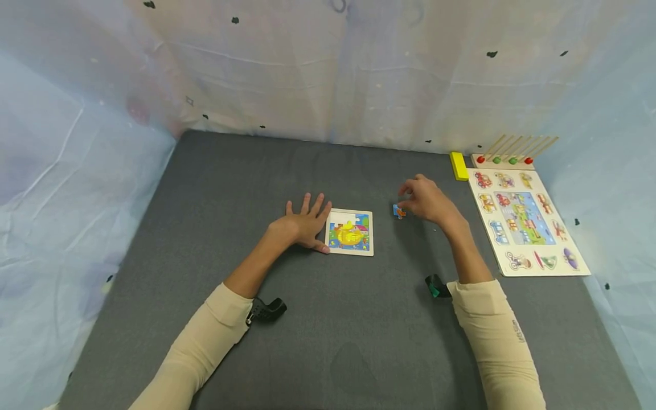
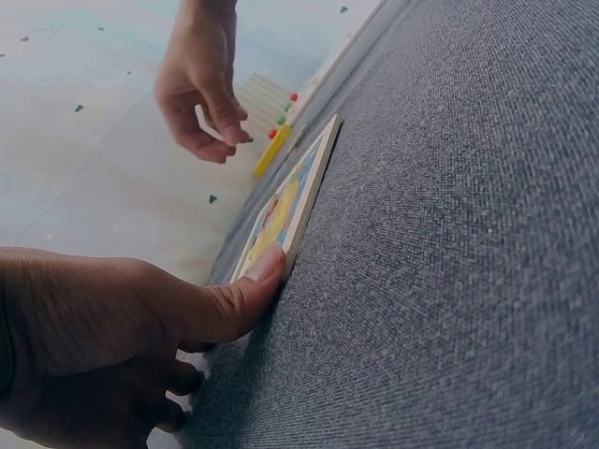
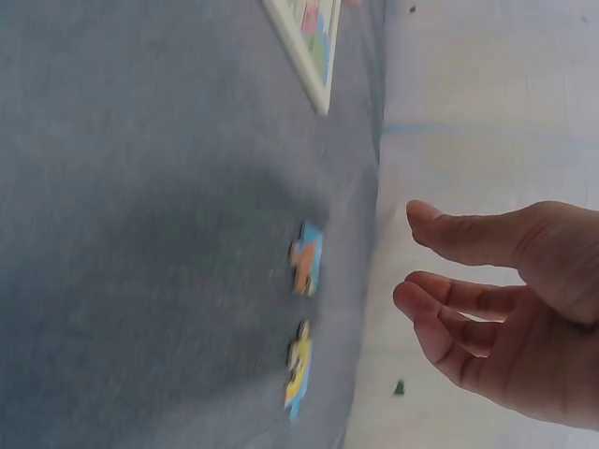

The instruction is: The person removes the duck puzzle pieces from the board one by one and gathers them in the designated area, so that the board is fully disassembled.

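A small square jigsaw board with a yellow picture lies on the dark table, bare pale wood showing at its upper left. My left hand is spread flat beside it, thumb touching the frame's lower left corner. To the right, my right hand hovers over loose jigsaw pieces, thumb and fingertips apart with nothing between them in the right wrist view. One piece is blue and orange, the other piece yellow and blue. From the head camera, the right hand hides the yellow one.
At the right lies a large picture puzzle board. Behind it stands a wooden rack with slanted sticks and red and green beads. A yellow block sits left of the rack. Pale sheets hang around the table.
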`<action>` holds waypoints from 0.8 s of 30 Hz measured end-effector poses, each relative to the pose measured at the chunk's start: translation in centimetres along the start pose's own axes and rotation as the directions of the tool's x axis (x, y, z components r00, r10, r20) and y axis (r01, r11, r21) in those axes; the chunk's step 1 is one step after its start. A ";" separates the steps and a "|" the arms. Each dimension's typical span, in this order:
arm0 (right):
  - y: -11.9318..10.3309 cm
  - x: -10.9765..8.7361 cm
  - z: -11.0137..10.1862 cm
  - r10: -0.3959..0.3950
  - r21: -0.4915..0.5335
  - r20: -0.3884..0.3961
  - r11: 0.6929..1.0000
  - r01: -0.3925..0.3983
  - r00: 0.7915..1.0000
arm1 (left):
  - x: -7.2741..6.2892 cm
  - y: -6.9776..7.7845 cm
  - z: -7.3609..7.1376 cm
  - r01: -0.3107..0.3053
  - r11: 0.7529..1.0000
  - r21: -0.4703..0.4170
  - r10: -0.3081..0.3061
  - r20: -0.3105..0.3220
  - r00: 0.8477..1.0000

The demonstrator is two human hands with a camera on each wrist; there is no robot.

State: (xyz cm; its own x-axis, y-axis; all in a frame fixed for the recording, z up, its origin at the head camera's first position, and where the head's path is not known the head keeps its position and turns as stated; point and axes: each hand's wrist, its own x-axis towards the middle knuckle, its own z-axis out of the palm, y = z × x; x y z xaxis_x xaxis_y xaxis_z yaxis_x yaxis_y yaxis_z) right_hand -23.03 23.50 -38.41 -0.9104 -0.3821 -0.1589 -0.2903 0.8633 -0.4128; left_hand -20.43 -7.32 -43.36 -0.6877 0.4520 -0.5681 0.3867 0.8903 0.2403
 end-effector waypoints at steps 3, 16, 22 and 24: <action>-1.1 0.0 0.1 -0.023 0.007 0.017 1.000 0.023 1.000 | 0.0 0.0 -0.1 0.001 1.000 0.001 -0.001 0.002 1.000; -4.4 0.7 3.0 -0.170 0.017 0.064 0.985 0.169 0.983 | 0.7 0.0 0.3 0.020 1.000 0.020 -0.020 0.000 1.000; -5.1 1.3 5.2 -0.169 -0.021 0.088 0.985 0.171 0.982 | 2.2 -0.7 1.3 0.033 0.999 0.039 -0.034 0.012 0.999; -5.3 1.4 5.6 -0.148 -0.048 0.092 0.987 0.153 0.985 | 2.5 -0.9 1.4 0.034 0.999 0.041 -0.035 0.012 0.999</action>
State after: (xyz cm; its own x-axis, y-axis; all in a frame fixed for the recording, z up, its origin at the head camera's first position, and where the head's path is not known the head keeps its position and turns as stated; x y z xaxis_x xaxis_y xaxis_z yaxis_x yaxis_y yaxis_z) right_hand -21.10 16.58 -41.51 -0.8263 -0.5343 -0.1782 -0.4397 0.8097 -0.3885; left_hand -21.63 -7.03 -46.08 -0.6933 0.4203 -0.5854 0.3881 0.9022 0.1881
